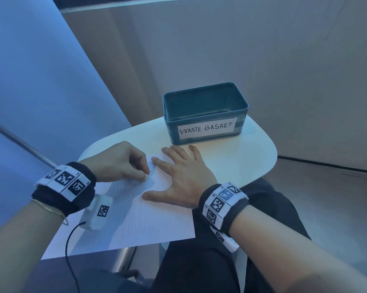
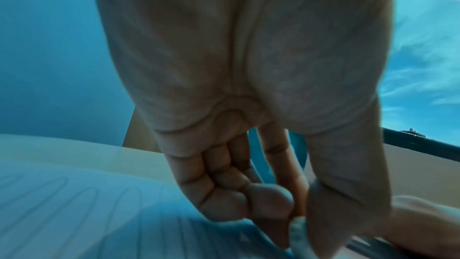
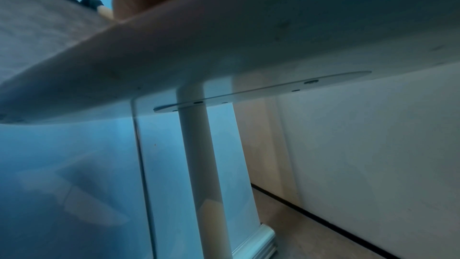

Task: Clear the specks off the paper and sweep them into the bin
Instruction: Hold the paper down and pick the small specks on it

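Bare table [image 1: 252, 157] right of the paper [image 1: 157, 218] lies free; the waste basket [image 1: 205, 115] blocks the far edge.

Matt ruled paper [image 1: 148, 210] on a smooth white table [image 1: 252, 157]; glossy teal plastic bin [image 1: 205, 115].

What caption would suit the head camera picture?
Right hand flat on the paper, left hand pinching a small white eraser, waste basket waiting behind.

The paper [image 1: 148, 210] lies on the tabletop [image 1: 252, 157] at 6 o'clock; the bin [image 1: 205, 123] stands at 12. Left hand [image 1: 119, 163] at 9 and right hand [image 1: 184, 176] at 3 rest on the paper.
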